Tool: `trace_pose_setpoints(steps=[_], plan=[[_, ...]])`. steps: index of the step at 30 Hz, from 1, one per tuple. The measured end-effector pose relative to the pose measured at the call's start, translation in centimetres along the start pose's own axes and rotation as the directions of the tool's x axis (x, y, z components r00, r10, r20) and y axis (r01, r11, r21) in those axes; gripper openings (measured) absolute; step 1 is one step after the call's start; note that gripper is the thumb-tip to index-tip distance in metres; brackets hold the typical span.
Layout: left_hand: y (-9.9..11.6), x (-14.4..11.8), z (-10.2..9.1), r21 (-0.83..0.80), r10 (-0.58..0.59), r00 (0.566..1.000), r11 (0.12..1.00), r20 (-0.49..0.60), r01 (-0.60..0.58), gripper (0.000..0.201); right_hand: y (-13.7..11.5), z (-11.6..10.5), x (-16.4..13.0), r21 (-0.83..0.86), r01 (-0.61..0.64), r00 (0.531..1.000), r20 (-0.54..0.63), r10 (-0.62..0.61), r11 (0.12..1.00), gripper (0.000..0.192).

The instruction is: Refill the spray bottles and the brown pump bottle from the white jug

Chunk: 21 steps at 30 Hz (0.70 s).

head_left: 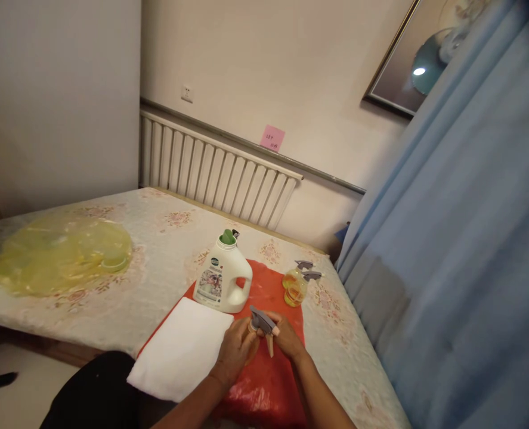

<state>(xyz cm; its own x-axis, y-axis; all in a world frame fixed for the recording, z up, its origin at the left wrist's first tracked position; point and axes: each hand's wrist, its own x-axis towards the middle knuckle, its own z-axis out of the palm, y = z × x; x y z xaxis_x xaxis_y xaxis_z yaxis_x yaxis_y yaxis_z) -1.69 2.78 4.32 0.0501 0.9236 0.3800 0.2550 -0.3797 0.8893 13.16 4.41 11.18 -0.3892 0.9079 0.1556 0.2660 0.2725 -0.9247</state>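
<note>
A pale, floral-patterned mattress point(166, 265) supports a red plastic sheet point(264, 393), probably a guard against drips. On the sheet's near left lies a folded white cloth point(179, 351); at its far left a cream plastic jug point(222, 277) stands upright, presumably against spilling; at its far-right edge, amber-tinted spray bottles point(294, 293). Over its middle, left hand point(234, 350) and right hand point(286, 336) grasp a grey plastic trigger sprayer point(262, 320), seemingly steadying it from opposite sides.

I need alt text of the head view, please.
A person's left hand and right hand hold a grey spray head over a red covering on a flowered bed. Near them are a white cloth, a jug and two spray bottles.
</note>
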Motion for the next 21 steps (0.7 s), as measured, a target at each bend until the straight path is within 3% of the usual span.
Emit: trace_pose_setpoints(steps=[7, 16, 21], plan=[[-0.1, 0.1, -0.2, -0.022, 0.010, 1.000, 1.000, 0.014, -0.010, 0.024, -0.9, 0.6, 0.0, -0.016, -0.013, 0.999, -0.044, 0.012, 1.000, 0.015], [-0.5, -0.3, -0.1, -0.072, 0.009, 1.000, 0.997, 0.002, -0.009, 0.039, -0.3, 1.8, 0.0, -0.111, -0.055, 0.978, -0.206, 0.031, 0.992, 0.006], [0.0, -0.4, -0.3, -0.106, 0.019, 1.000, 0.994, -0.018, -0.020, 0.047, 0.4, 2.9, -0.2, -0.172, -0.105, 0.936, -0.351, 0.038, 0.979, 0.020]])
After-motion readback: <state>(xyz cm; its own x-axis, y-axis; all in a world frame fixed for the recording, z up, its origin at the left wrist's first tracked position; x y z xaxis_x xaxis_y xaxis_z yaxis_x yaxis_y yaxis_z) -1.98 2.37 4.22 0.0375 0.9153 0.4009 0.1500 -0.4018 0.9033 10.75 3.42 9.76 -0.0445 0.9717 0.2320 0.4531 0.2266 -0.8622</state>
